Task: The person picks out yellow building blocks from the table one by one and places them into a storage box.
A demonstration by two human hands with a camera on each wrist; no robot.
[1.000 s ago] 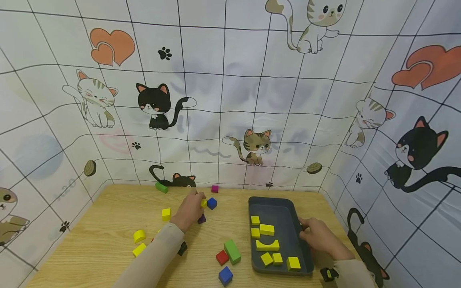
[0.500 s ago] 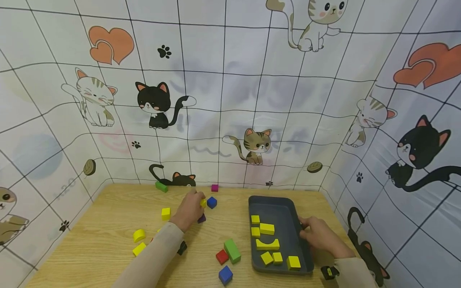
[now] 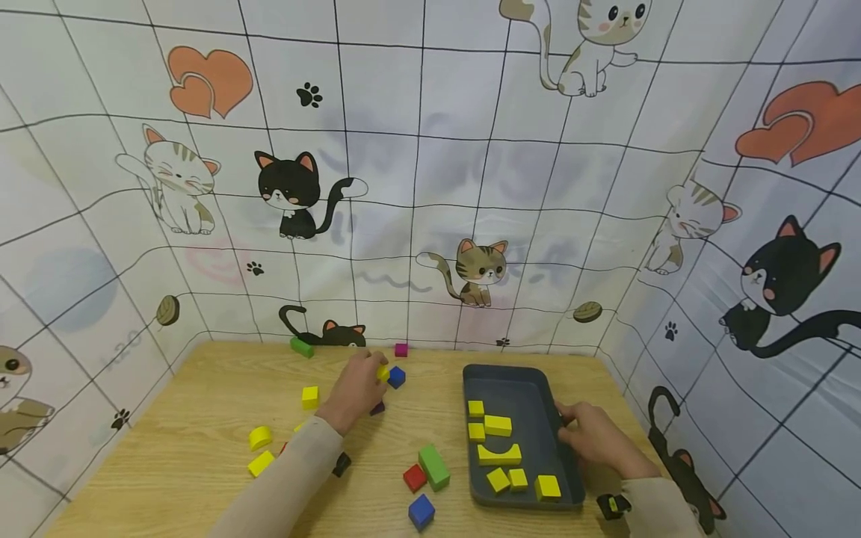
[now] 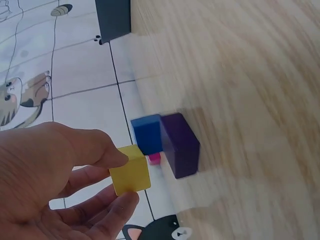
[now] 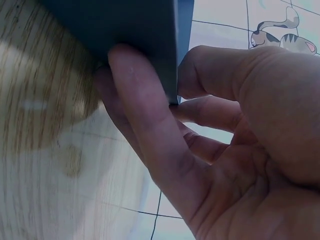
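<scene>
My left hand point(image 3: 353, 392) reaches over the far middle of the table and pinches a yellow cube point(image 4: 131, 172) between thumb and fingers. Close by it are a blue block point(image 3: 397, 376) and a purple block point(image 4: 181, 145). On the right, my right hand point(image 3: 599, 441) grips the side wall of a dark grey tray point(image 3: 531, 388), thumb at the rim and fingers along the outside. Several yellow blocks lie in the tray, among them an arch-cut block point(image 3: 499, 455) and a cube point(image 3: 548, 488).
Left of my arm lie a yellow cube point(image 3: 310, 397), a yellow rounded block point(image 3: 260, 438) and another yellow block point(image 3: 261, 464). Nearer the tray sit a green block point(image 3: 433, 468), a red cube point(image 3: 415, 477) and a blue cube point(image 3: 421, 512). A cat-print curtain point(image 3: 383, 172) encloses the table point(image 3: 202, 418).
The yellow cube in my left hand has shifted slightly up and to the right, beside the blue block. My right hand and the tray have stayed in place.
</scene>
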